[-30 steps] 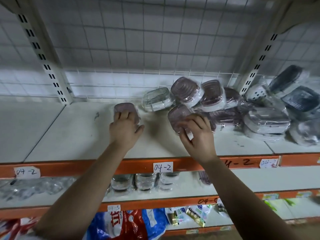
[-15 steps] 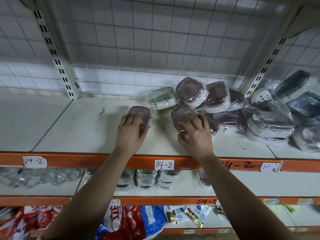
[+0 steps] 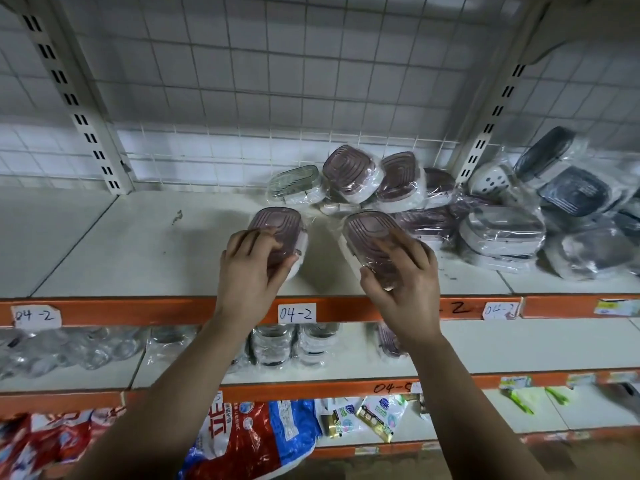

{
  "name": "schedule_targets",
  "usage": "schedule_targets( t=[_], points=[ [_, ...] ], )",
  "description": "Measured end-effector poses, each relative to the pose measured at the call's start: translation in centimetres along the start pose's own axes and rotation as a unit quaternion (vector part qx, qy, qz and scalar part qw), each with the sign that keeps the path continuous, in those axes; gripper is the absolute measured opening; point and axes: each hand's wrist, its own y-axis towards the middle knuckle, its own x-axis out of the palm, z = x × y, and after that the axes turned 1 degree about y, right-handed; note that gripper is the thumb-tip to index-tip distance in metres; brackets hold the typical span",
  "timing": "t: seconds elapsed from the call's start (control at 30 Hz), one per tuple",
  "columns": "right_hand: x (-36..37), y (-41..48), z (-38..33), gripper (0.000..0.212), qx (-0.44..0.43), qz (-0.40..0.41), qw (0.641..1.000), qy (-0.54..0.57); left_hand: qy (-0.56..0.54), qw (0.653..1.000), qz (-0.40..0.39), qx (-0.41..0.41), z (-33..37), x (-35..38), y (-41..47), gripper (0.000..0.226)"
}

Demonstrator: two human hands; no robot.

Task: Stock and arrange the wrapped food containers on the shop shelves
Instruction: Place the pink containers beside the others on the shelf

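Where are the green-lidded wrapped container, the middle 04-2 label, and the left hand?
green-lidded wrapped plastic container (image 3: 294, 179), head view, on its lid.
middle white paper 04-2 label (image 3: 297, 312), head view, on its handwriting.
left hand (image 3: 250, 271), head view, on its back, gripping a purple-lidded wrapped container (image 3: 277, 220).

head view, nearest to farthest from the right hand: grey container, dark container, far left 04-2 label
1. grey container, just right of the right hand
2. dark container, far right, further back
3. 04-2 label, far left shelf edge
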Motion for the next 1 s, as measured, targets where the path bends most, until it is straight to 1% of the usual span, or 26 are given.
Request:
schedule_targets(
  t=[0.17,0.33,0.5,0.63,0.8,1.0],
  points=[
    [-4.4,-1.7,3.1,0.047,0.009,0.004,1.0,0.004,-0.008,1.0,0.007,0.017,5.2,1.2,-1.6,0.041],
    [-10.1,-4.2,7.6,0.04,0.005,-0.005,1.0,0.002,-0.004,1.0,0.01,0.025,11.7,3.7,-4.0,0.038],
    [-16.3,-7.7,12.8,0.041,-0.001,-0.017,1.0,0.015,0.002,0.999,0.02,0.027,18.9,6.5,-7.7,0.037],
    [-19.9,-11.0,16.9,0.04,-0.007,-0.031,0.999,0.03,-0.009,1.0,0.007,0.027,24.1,8.8,-11.2,0.035],
    [-21.9,-14.8,21.0,0.043,0.034,-0.07,0.996,0.038,-0.005,1.0,-0.026,0.015,28.6,11.6,-14.7,0.038],
    [-19.3,-16.7,25.8,0.038,0.089,-0.139,0.986,0.027,0.004,0.994,-0.098,-0.04,28.2,15.8,-16.8,0.042]
  ],
)
